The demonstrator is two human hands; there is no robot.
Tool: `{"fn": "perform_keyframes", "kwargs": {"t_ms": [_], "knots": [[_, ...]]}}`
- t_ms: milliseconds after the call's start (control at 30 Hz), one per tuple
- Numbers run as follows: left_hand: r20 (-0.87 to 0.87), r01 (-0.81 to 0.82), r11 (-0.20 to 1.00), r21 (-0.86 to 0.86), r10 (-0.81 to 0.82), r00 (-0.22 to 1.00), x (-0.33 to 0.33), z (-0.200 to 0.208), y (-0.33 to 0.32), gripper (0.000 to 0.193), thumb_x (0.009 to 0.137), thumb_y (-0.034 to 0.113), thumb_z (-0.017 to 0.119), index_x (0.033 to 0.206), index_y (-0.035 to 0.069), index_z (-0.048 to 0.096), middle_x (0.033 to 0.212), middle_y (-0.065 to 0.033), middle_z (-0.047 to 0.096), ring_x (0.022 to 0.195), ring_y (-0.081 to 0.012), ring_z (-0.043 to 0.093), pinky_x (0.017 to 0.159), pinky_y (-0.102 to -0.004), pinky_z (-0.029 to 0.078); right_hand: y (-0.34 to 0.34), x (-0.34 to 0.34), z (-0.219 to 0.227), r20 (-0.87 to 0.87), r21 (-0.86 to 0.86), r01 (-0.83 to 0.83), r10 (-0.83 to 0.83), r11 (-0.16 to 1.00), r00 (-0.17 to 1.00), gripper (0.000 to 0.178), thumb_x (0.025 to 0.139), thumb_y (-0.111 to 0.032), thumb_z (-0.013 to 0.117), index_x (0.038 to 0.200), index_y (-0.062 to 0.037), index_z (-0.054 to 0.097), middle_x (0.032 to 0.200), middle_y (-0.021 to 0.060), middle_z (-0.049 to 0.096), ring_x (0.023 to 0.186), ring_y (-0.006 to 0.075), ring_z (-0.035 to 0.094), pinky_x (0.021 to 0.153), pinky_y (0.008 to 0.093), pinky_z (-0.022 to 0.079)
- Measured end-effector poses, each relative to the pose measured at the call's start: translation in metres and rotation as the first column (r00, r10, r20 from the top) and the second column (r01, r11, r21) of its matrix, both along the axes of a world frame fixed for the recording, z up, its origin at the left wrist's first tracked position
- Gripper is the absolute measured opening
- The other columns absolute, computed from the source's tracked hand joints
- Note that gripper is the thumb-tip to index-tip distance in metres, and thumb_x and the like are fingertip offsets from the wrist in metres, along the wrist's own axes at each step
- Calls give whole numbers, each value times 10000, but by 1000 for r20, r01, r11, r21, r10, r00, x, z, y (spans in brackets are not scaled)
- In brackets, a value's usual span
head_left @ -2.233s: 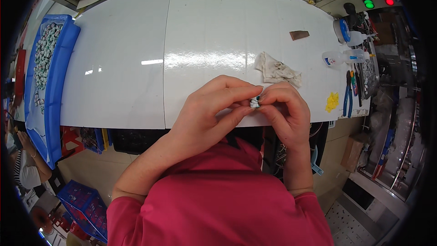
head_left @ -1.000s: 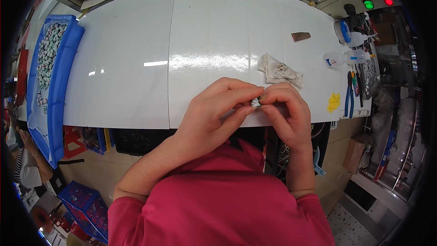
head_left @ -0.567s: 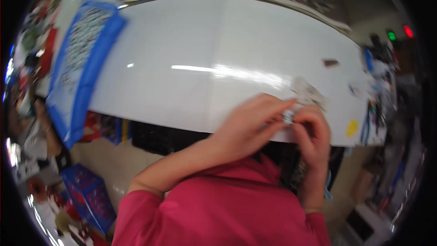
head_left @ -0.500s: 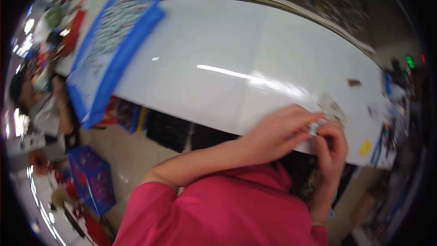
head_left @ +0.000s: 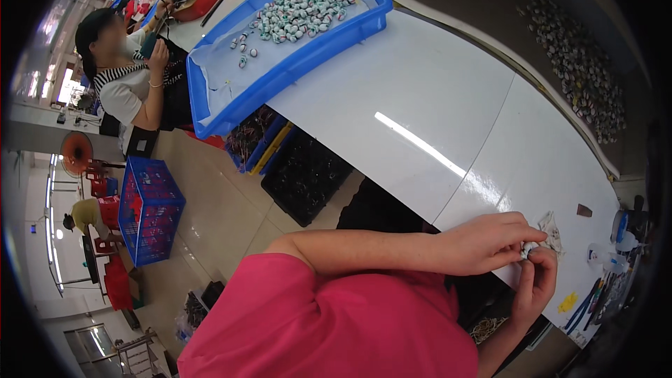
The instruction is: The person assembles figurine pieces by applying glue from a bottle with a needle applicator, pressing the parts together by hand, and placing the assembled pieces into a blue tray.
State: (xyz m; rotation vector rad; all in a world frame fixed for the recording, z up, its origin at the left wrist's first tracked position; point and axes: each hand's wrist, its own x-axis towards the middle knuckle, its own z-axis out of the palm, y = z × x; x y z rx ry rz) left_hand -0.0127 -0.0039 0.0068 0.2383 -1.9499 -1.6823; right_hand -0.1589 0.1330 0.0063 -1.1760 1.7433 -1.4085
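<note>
At the near edge of the white table (head_left: 420, 91), my left hand (head_left: 493, 241) and my right hand (head_left: 537, 281) meet fingertip to fingertip. Pinched between them is a small white ball (head_left: 529, 248) with dark marks, partly covered by my fingers. A crumpled whitish cloth (head_left: 551, 231) lies on the table just beyond my fingers. On the far left, a blue tray (head_left: 280, 87) lined with white sheet holds many small white balls (head_left: 301, 10) with red and green marks.
A heap of similar small pieces (head_left: 574, 63) lies behind the table's raised back edge. Pliers-like tools (head_left: 595, 301), a yellow patch (head_left: 568, 302) and a brown piece (head_left: 584, 210) are at the right end. A co-worker (head_left: 133, 77) sits left; a blue crate (head_left: 152, 210) stands on the floor.
The view has swung toward the left, bringing the tray and the co-worker further into the picture. Both hands stay together on the small ball.
</note>
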Motion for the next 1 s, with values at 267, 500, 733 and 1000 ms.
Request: {"fn": "perform_keyframes", "kwargs": {"t_ms": [267,500,733,1000], "knots": [[-18,23,999,44,-22,1000,4,-11,11,393,855,26,534,1247,25,505,965,-108,526,838,-220,572,744,-324,469,12,0,-13,8,-11,-1,1,1000,1000,75,876,-17,529,941,-9,492,954,74,464,896,161,465,823,258,390],[-20,23,999,24,-22,1000,42,-13,8,380,862,38,538,1240,14,507,951,-100,520,832,-211,553,736,-321,455,8,29,-19,-67,-26,-84,82,996,994,88,916,-19,486,1002,3,478,1016,59,469,959,140,461,894,264,380],[-59,16,1000,11,-15,998,46,-13,7,390,858,28,538,1246,23,505,940,-97,512,790,-208,539,714,-314,456,5,39,-15,-4,-49,-15,15,999,1000,74,880,-17,521,945,-8,487,951,68,453,883,159,458,827,258,382],[-53,30,998,59,-27,998,45,-16,8,388,860,22,535,1247,26,505,952,-98,518,795,-211,549,716,-315,464,2,40,-16,-43,-62,-19,17,998,999,67,885,-11,513,947,-7,488,948,68,453,884,153,458,819,253,385]]}}
